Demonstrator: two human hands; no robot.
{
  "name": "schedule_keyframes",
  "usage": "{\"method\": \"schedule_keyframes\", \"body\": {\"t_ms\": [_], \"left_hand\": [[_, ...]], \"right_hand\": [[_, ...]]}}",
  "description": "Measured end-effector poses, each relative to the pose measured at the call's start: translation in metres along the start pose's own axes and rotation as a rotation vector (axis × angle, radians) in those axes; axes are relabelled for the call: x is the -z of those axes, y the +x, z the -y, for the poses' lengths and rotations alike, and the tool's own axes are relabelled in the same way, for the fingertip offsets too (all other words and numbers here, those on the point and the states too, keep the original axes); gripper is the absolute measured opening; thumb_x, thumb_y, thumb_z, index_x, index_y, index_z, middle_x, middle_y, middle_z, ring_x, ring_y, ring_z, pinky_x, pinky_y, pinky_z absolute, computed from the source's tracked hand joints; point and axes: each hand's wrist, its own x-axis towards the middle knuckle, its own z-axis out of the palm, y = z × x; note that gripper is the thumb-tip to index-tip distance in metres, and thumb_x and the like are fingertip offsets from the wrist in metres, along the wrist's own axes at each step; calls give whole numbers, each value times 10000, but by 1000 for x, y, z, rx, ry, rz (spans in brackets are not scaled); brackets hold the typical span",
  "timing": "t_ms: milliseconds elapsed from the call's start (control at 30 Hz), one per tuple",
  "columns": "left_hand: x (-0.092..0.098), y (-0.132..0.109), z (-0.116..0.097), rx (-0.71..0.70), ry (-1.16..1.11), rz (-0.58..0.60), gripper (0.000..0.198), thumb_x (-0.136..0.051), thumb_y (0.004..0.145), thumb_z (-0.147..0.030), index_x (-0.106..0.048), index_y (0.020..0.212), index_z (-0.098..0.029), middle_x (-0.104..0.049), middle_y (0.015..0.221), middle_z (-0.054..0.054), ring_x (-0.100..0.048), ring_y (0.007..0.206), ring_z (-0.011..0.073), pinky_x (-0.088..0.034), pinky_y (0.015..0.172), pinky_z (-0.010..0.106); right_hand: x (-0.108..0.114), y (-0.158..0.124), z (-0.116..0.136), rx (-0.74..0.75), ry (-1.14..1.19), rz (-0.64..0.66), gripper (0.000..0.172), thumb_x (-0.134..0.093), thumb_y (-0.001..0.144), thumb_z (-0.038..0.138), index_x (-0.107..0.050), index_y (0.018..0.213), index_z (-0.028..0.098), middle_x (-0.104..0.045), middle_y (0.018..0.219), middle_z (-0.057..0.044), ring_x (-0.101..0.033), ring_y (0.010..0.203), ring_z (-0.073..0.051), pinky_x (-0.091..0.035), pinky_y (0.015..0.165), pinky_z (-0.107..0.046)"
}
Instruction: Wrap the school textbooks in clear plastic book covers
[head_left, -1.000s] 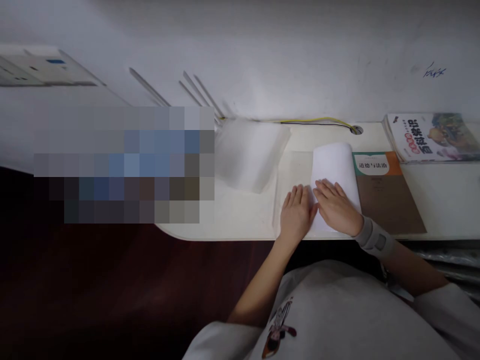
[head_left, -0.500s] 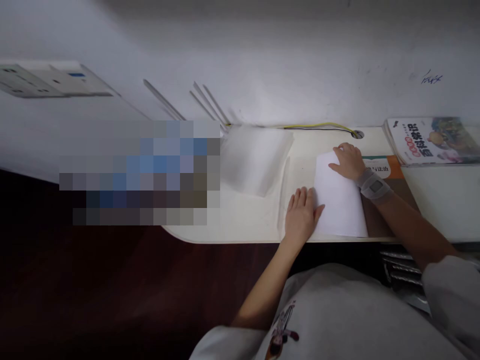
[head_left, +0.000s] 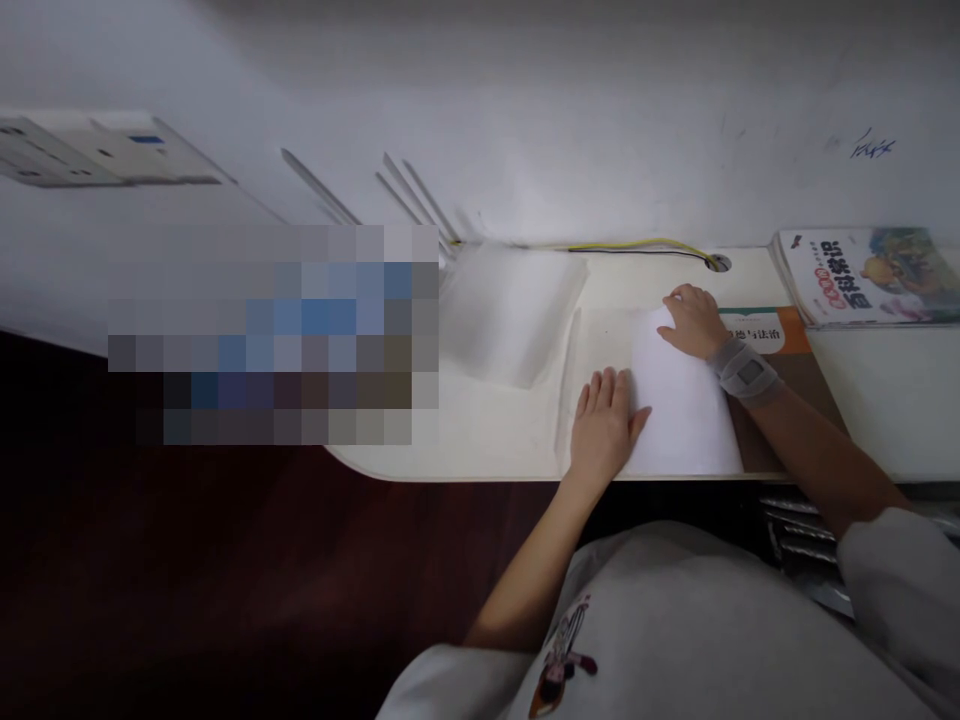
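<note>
A textbook (head_left: 799, 405) with a brown, orange and green cover lies at the table's front edge. Over its left part is a white sheet (head_left: 675, 410), its right edge curved. My left hand (head_left: 602, 425) lies flat, fingers extended, at the sheet's left edge on a pale, see-through plastic layer (head_left: 568, 400). My right hand (head_left: 696, 320), with a clear band and watch-like piece at the wrist, rests on the sheet's top right part, thumb apart and fingers slightly bent. What lies under its fingertips is hidden.
A translucent plastic sheet or sleeve (head_left: 510, 315) lies left on the white table (head_left: 480, 435). Books (head_left: 870, 280) sit at the back right. A yellow and black cable (head_left: 637, 245) runs into a hole by the wall. Blurred blocks cover an area at left; a socket panel (head_left: 112, 150) is on the wall.
The white sheet's lower right edge has shifted slightly to the right over the cover. Both hands stay nearly in place; the whole view has moved a little.
</note>
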Motion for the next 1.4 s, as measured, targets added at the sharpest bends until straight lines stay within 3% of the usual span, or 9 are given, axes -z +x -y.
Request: {"method": "schedule_keyframes", "body": {"t_ms": [133,233,367,500,600,767,1100,1267,1400], "left_hand": [[2,1,-1,2,8,23,596,-425,936,-436,-389,1391,-52,-420,1437,209,-351,1363,319,-315,1103,463],[4,-1,-2,-10,24,39,570,-408,945,-421,-398,1388,-63,-443,1427,192,-372,1354,305,-313,1105,447],[12,5,1,-47,64,79,529,-427,940,-401,-426,1370,-93,-488,1397,177,-430,1308,308,-356,1060,438],[17,47,2,-35,65,135,558,-466,921,-382,-395,1366,-52,-470,1398,191,-455,1257,301,-398,1001,396],[17,91,-2,65,56,133,541,-477,908,-396,-429,1316,-42,-463,1384,203,-459,1229,304,-400,983,390],[19,131,-6,133,54,203,336,-423,904,-223,-512,1205,-104,-549,1253,160,-533,1116,258,-447,884,346],[16,157,5,189,127,209,267,-419,877,-183,-621,1033,-103,-640,1032,170,-618,983,259,-468,801,331],[21,154,3,210,144,164,287,-380,914,-240,-602,1058,-129,-623,1051,161,-634,950,258,-473,762,342],[25,148,0,184,142,121,258,-406,909,-248,-593,1052,-142,-612,1046,141,-622,971,245,-466,762,321]], "right_hand": [[5,-3,6,2,-44,62,310,-543,815,296,-657,1044,120,-544,1212,-183,-457,1120,-323,-320,966,-502],[8,-6,12,81,-116,83,305,-493,870,304,-663,1087,173,-478,1357,-157,-327,1300,-354,-206,1041,-602],[8,-7,13,170,-104,239,421,-401,934,390,-535,1295,221,-436,1444,-116,-286,1358,-358,-198,1036,-667],[6,-5,11,198,-92,311,492,-355,951,430,-442,1369,185,-440,1445,-140,-340,1346,-325,-195,1056,-661],[4,-4,11,227,-95,293,451,-352,952,332,-454,1353,152,-441,1442,-152,-343,1354,-301,-216,1071,-622],[0,-4,9,279,-45,281,454,-288,937,194,-438,1353,92,-417,1454,-173,-387,1337,-263,-266,1074,-565],[3,-3,3,337,-5,335,407,-364,930,259,-481,1314,189,-432,1455,-128,-409,1318,-276,-287,1047,-583],[5,3,9,378,4,354,397,-445,864,204,-524,1249,151,-411,1463,-152,-356,1353,-285,-315,1043,-553],[9,7,13,421,16,387,375,-443,840,167,-525,1203,120,-526,1354,-171,-456,1282,-259,-317,1048,-526]]}}
